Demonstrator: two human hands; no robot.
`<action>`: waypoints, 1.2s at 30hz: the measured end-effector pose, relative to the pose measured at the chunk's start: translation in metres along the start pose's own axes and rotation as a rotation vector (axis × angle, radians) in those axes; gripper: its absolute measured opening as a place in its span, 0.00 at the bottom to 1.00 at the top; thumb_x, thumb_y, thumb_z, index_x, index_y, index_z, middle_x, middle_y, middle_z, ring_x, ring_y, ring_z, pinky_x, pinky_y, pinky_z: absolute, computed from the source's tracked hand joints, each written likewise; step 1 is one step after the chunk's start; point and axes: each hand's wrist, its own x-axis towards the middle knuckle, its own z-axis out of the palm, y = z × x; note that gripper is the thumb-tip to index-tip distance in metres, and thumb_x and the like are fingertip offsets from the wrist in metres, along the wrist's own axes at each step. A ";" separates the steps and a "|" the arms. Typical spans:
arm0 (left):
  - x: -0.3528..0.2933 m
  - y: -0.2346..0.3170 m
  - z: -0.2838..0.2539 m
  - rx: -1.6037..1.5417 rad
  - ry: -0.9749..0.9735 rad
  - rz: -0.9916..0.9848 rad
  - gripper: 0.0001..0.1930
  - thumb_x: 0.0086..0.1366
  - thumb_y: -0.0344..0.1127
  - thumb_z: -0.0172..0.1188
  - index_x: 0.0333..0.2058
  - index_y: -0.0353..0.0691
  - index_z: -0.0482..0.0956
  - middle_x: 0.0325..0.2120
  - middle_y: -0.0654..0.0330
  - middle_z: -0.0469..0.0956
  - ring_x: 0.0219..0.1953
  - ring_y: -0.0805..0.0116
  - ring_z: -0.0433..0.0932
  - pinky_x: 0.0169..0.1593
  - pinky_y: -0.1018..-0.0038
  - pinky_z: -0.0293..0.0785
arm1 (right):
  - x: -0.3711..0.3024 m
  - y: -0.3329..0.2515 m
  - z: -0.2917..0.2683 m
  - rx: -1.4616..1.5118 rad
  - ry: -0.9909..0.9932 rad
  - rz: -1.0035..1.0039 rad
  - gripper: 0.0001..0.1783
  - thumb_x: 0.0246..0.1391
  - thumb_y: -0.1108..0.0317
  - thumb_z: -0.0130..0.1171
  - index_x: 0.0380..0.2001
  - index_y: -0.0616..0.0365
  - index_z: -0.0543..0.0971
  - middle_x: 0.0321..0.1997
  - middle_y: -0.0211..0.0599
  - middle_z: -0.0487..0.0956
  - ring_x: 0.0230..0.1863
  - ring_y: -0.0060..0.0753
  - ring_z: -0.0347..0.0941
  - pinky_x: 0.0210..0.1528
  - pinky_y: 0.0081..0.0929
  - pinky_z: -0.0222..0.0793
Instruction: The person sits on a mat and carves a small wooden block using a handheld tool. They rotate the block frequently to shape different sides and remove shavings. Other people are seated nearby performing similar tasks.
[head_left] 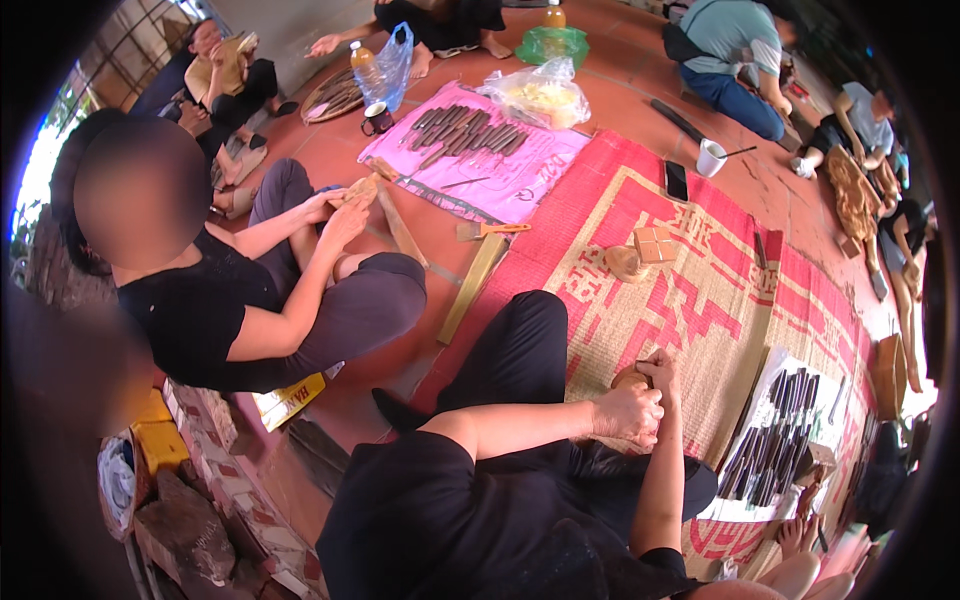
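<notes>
Over my crossed legs my two hands are pressed together. My left hand point(626, 414) is closed in a fist, and what it grips, if anything, is hidden. Just beyond it, my right hand point(661, 374) is closed with its fingers bent against a small brown rounded piece point(630, 379) that looks like wood. Most of that piece lies behind my hands, so its shape cannot be made out. Farther ahead on the red and tan woven mat point(600, 345) rest a rounded wooden piece point(625, 262) and a squarish wooden block point(655, 244).
Several dark-handled tools point(775, 440) lie on a white sheet to my right; more tools point(465, 135) cover a pink sheet ahead. A paintbrush point(490, 230), a phone point(676, 181) and a white cup point(710, 158) lie around. A person point(230, 300) sits left, holding a wooden piece.
</notes>
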 end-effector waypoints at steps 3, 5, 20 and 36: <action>0.006 -0.007 0.004 -0.006 -0.047 -0.016 0.16 0.48 0.51 0.63 0.15 0.46 0.79 0.24 0.67 0.77 0.36 0.67 0.73 0.38 0.66 0.73 | 0.000 -0.021 -0.001 -0.413 0.166 0.018 0.10 0.37 0.69 0.69 0.21 0.60 0.77 0.19 0.34 0.76 0.24 0.26 0.72 0.28 0.31 0.67; 0.006 -0.009 0.004 -0.013 -0.054 -0.029 0.16 0.49 0.52 0.63 0.15 0.46 0.79 0.25 0.68 0.76 0.35 0.67 0.72 0.37 0.67 0.72 | 0.006 -0.019 -0.004 -0.378 0.265 0.047 0.10 0.37 0.69 0.69 0.21 0.60 0.77 0.19 0.34 0.76 0.24 0.26 0.72 0.28 0.30 0.68; 0.003 -0.009 0.004 -0.015 -0.018 -0.033 0.17 0.51 0.53 0.62 0.16 0.46 0.79 0.25 0.67 0.75 0.36 0.66 0.72 0.42 0.65 0.72 | -0.003 0.013 -0.029 0.030 0.356 0.166 0.11 0.44 0.71 0.66 0.22 0.62 0.73 0.23 0.33 0.76 0.26 0.27 0.74 0.27 0.25 0.68; 0.003 -0.012 -0.013 0.089 0.009 -0.048 0.15 0.56 0.51 0.60 0.23 0.46 0.79 0.26 0.68 0.75 0.35 0.69 0.73 0.41 0.70 0.73 | -0.026 -0.006 -0.006 0.140 0.370 0.117 0.11 0.42 0.67 0.68 0.25 0.61 0.76 0.23 0.31 0.76 0.27 0.23 0.72 0.29 0.24 0.69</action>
